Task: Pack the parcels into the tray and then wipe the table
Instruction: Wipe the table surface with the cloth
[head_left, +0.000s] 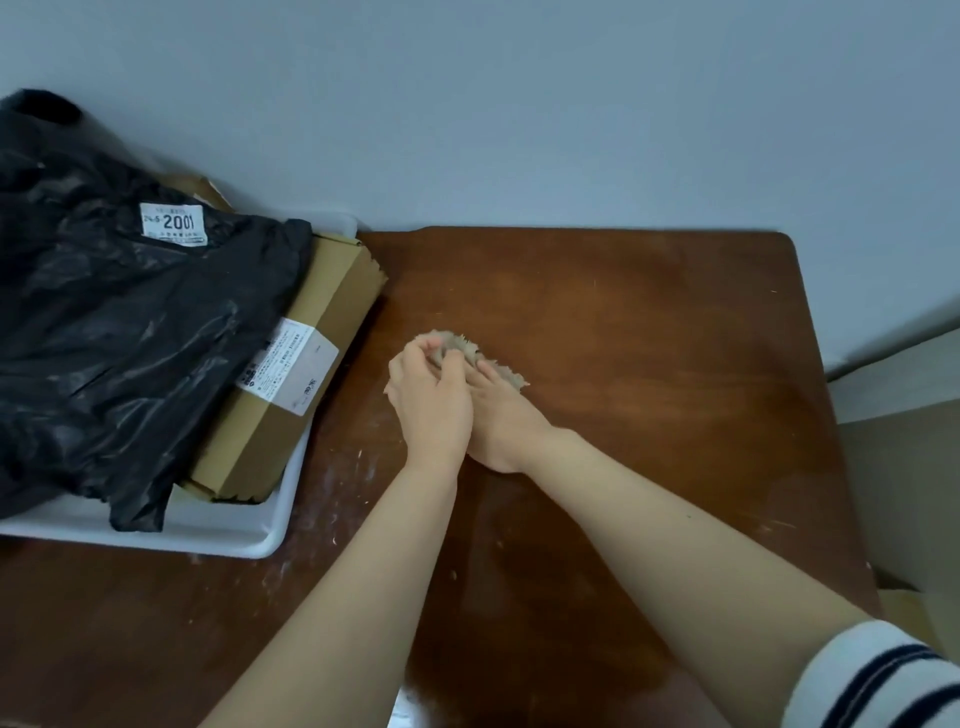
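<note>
A white tray (244, 540) stands at the table's left side. In it lie a large black plastic parcel (114, 332) with a white label and a long brown cardboard parcel (291, 374) beside it. At the middle of the brown wooden table (649, 364) a crumpled beige cloth (501, 371) lies under both hands. My left hand (431, 400) pinches the cloth's upper edge with curled fingers. My right hand (506, 421) lies partly under the left, its fingers flat on the cloth.
A grey-blue wall runs behind the table. White streaks and crumbs mark the tabletop near the tray's front corner. A wet sheen shows on the right half of the table. Pale boxes or furniture stand off the table's right edge.
</note>
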